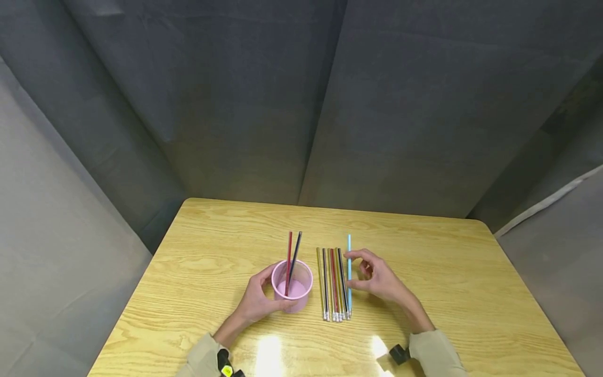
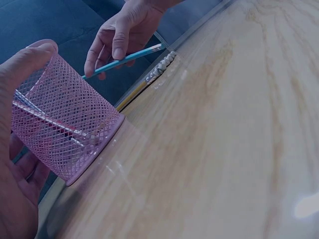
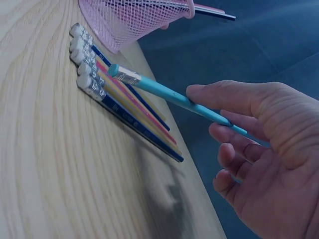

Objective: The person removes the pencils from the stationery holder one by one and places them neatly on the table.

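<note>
My left hand [image 1: 254,302] holds a pink mesh pencil cup [image 2: 75,112] around its side, thumb near the rim. Leaning in the cup are a red pencil [image 1: 289,251] and a dark pencil [image 1: 297,248]. Between thumb and fingers, my right hand [image 1: 379,276] pinches a light blue pencil [image 3: 164,93], which is raised over the wood in the right wrist view, its eraser end toward the cup. A row of several pencils [image 1: 332,285] in yellow, red and dark blue lies side by side between the cup and my right hand, white erasers toward me.
The wooden table [image 1: 212,251] has its far edge against a grey curtain [image 1: 235,104]. More grey cloth [image 1: 52,262] hangs at the left and right sides. Bright reflections show on the near tabletop.
</note>
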Demonstrator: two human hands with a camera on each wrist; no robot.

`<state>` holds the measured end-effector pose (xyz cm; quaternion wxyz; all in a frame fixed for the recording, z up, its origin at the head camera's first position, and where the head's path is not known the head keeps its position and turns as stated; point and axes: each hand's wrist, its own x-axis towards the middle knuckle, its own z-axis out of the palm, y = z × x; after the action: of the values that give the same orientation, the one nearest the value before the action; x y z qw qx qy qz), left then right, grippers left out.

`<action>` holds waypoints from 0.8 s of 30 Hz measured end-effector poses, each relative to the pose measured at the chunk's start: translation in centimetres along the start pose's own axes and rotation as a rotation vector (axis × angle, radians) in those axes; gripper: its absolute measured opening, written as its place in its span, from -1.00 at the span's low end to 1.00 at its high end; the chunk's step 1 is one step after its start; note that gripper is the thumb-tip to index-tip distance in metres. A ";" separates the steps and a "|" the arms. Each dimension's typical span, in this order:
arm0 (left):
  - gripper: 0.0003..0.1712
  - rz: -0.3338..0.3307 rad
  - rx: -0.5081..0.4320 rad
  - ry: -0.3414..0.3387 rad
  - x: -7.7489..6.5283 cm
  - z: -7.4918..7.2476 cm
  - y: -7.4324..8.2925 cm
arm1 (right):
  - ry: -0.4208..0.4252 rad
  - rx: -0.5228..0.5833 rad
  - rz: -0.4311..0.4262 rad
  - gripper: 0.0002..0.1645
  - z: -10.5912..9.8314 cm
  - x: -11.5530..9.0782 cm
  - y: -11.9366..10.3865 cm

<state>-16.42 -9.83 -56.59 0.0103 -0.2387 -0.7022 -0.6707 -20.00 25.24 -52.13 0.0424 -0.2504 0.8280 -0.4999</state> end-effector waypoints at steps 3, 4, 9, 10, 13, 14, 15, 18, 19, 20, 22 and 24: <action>-0.01 -0.001 -0.003 -0.003 0.0 0.0 -0.1 | -0.006 -0.002 0.019 -0.20 0.0 -0.1 0.3; -0.01 -0.003 -0.004 -0.005 0.0 0.0 -0.1 | -0.007 -0.004 0.025 -0.20 0.0 -0.1 0.4; 0.02 -0.020 -0.006 -0.009 0.1 0.1 0.1 | -0.024 -0.014 0.056 -0.22 0.0 -0.1 0.9; 0.01 -0.018 -0.005 -0.009 0.1 0.1 0.1 | -0.028 -0.016 0.059 -0.22 0.0 -0.1 1.0; 0.01 -0.011 0.001 -0.006 0.1 0.1 0.1 | -0.037 -0.020 0.074 -0.23 0.0 -0.1 1.3; 0.01 -0.009 0.003 -0.005 0.1 0.1 0.1 | -0.037 -0.024 0.076 -0.23 0.1 -0.1 1.5; 0.00 -0.007 0.002 -0.004 0.1 0.1 0.0 | -0.039 -0.026 0.078 -0.24 0.1 -0.1 1.6; 0.00 0.002 0.002 -0.004 0.1 0.0 -0.1 | -0.040 -0.027 0.084 -0.24 0.2 -0.1 1.9; 0.00 0.006 0.003 -0.005 0.1 0.0 -0.1 | -0.039 -0.024 0.084 -0.24 0.2 -0.1 2.0; 0.00 0.007 0.002 -0.005 0.1 0.0 -0.2 | -0.038 -0.026 0.088 -0.24 0.2 -0.1 2.1; 0.00 0.011 0.004 -0.006 0.1 -0.1 -0.2 | -0.036 -0.024 0.098 -0.24 0.3 -0.1 2.2; 0.00 0.011 0.006 -0.004 0.0 -0.1 -0.2 | -0.036 -0.022 0.100 -0.24 0.4 -0.1 2.3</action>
<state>-16.55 -9.90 -56.79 0.0132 -0.2440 -0.7028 -0.6681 -20.63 25.82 -54.29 0.0797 -0.2181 0.8440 -0.4835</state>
